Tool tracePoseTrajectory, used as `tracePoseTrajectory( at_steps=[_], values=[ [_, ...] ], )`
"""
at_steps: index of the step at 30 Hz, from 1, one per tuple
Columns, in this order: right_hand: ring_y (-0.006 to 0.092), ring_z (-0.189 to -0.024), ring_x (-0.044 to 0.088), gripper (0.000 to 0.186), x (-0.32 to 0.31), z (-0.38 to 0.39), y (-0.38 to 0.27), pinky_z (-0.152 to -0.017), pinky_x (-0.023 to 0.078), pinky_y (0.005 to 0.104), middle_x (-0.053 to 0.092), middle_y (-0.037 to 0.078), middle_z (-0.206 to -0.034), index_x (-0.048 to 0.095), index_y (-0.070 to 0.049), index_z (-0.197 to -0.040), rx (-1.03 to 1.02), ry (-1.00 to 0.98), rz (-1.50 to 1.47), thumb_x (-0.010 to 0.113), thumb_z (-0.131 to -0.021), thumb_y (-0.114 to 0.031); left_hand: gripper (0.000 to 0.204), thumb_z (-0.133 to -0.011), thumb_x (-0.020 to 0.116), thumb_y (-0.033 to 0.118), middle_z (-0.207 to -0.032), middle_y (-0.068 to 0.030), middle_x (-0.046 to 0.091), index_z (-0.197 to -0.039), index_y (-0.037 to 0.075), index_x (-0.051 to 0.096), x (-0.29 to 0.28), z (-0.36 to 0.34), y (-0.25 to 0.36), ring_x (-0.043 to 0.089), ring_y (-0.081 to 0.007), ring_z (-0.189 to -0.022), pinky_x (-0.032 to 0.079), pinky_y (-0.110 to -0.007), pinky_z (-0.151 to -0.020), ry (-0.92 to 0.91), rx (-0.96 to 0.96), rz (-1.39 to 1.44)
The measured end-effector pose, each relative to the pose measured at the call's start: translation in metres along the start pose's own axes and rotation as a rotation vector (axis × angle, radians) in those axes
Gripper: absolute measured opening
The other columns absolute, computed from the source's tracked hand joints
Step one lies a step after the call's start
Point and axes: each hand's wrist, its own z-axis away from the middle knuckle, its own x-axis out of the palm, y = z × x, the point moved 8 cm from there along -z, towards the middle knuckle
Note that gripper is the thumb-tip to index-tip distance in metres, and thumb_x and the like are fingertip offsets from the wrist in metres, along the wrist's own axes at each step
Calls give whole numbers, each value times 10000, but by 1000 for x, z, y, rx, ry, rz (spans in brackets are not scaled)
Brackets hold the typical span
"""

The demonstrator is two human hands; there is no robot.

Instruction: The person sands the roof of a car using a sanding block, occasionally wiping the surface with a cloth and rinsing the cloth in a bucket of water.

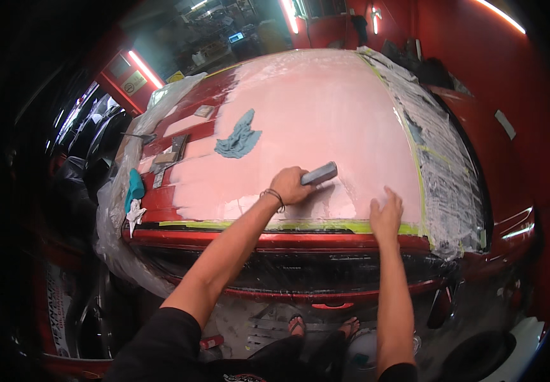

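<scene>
My left hand (289, 184), with dark bands at its wrist, is closed around one end of a grey sanding block (321, 173). The block is held over a car's roof panel, which carries a pale pink coating (313, 114); whether it touches the surface I cannot tell. Near the taped right corner, my right hand (386, 215) reaches over the near edge with its fingers spread and nothing in them. Beyond my left hand a crumpled grey-blue cloth (240, 137) lies on the pink coating.
Yellow-green masking tape (326, 225) lines the panel's near edge. Plastic sheeting (450, 191) covers the right side, and more hangs at the left. Several sanding blocks (166, 157) lie on the red paint at left, near a teal bottle (136, 184) and a white rag (135, 214).
</scene>
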Motion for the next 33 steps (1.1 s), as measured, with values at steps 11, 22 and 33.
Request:
tracePoseTrajectory(
  at_steps=[11,22,33],
  values=[
    [490,-1508,394,587,0,-12,57,-1269,338,594,490,209,-1578,554,-62,-1547,-57,129,267,681,-1046,-339,391,-866,822,354,-1029,-180,781,-1160,101,776,36,-14,20,753,-399,-1003,597,-512,-908,-14,-181,-273],
    [469,-1554,337,616,-6,-24,58,-1294,288,605,439,179,-1608,513,-70,-1555,36,51,297,691,-1020,-320,345,-837,829,373,-1017,-178,794,-1033,90,808,24,-134,33,764,-389,-983,606,-504,-895,-3,-123,-285],
    [461,-1545,360,610,-18,-31,67,-1294,297,601,470,169,-1587,539,-87,-1527,67,110,202,728,-999,-326,314,-846,842,400,-949,-159,765,-945,110,773,64,-56,90,750,-395,-902,604,-504,-841,-152,293,-253]
  ],
)
